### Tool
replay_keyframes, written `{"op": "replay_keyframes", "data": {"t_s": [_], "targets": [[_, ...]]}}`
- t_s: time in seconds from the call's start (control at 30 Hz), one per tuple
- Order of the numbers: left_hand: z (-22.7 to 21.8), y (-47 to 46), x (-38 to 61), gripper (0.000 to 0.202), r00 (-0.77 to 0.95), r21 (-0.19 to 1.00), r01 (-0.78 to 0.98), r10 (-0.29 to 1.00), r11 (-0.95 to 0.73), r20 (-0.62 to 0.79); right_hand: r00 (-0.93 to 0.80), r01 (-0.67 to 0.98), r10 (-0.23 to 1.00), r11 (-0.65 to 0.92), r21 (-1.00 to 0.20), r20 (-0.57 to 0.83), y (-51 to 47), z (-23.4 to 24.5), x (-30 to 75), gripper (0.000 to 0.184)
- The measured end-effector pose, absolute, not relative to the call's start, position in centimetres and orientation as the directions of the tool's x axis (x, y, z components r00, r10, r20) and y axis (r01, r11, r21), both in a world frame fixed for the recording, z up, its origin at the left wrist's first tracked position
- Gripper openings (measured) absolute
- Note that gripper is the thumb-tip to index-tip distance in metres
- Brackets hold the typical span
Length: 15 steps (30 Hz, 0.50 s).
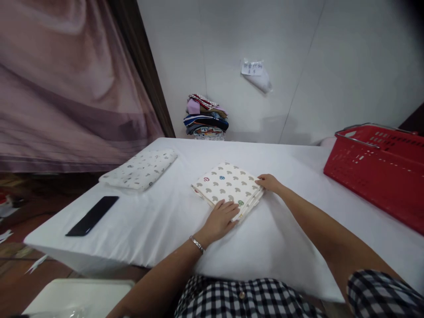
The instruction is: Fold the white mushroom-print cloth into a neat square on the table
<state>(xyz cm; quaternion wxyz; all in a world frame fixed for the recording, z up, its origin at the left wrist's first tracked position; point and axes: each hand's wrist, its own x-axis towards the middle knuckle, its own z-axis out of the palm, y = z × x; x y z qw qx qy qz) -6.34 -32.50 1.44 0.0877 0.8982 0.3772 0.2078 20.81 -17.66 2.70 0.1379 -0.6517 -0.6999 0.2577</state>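
Observation:
A folded white cloth point(227, 183) with a grey mushroom print and a few coloured mushrooms lies flat on the white-covered table point(159, 234). My left hand point(221, 221) rests on its near edge, fingers stretched out over the fabric and a bracelet on the wrist. At the cloth's right corner, my right hand point(268, 182) pinches the edge between thumb and fingers. Several layers show along the right side of the fold.
On the table's left are another folded printed cloth point(141, 170) and a flat black object point(93, 216). A stack of folded clothes point(207, 118) stands by the wall at the back. A red plastic basket point(377, 168) sits at the right.

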Motion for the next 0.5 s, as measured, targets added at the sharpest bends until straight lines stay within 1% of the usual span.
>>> {"op": "replay_keyframes", "data": {"t_s": [0.07,0.17,0.27,0.33,0.37,0.43,0.5], "targets": [[1.5,-32.8,-6.3,0.034,0.627,0.31,0.644,0.714,-0.7,0.311,-0.12,0.884,0.985,0.051,-0.464,-0.12,-17.6,2.9,20.8,0.029],[1.5,-33.2,-6.0,0.038,0.615,0.307,0.655,0.723,-0.691,0.315,-0.151,0.921,0.987,0.118,-0.371,-0.061,-17.1,3.5,19.9,0.037],[1.2,-33.4,-5.7,0.042,0.613,0.295,0.658,0.72,-0.693,0.324,-0.311,0.899,0.947,0.321,-0.297,0.083,-16.5,4.2,17.6,0.04],[0.8,-33.5,-5.5,0.043,0.62,0.288,0.651,0.711,-0.702,0.332,-0.423,0.847,0.891,0.454,-0.277,0.167,-16.3,4.1,15.7,0.042],[0.6,-33.6,-5.4,0.043,0.624,0.286,0.647,0.707,-0.706,0.334,-0.459,0.824,0.869,0.495,-0.277,0.187,-16.3,3.9,14.8,0.044],[0.4,-33.7,-5.3,0.043,0.628,0.291,0.639,0.701,-0.712,0.338,-0.496,0.81,0.849,0.528,-0.256,0.183,-16.5,3.0,13.4,0.048],[0.3,-34.0,-5.4,0.045,0.632,0.305,0.628,0.698,-0.716,0.338,-0.502,0.827,0.853,0.521,-0.211,0.14,-16.8,1.7,12.7,0.05]]}}
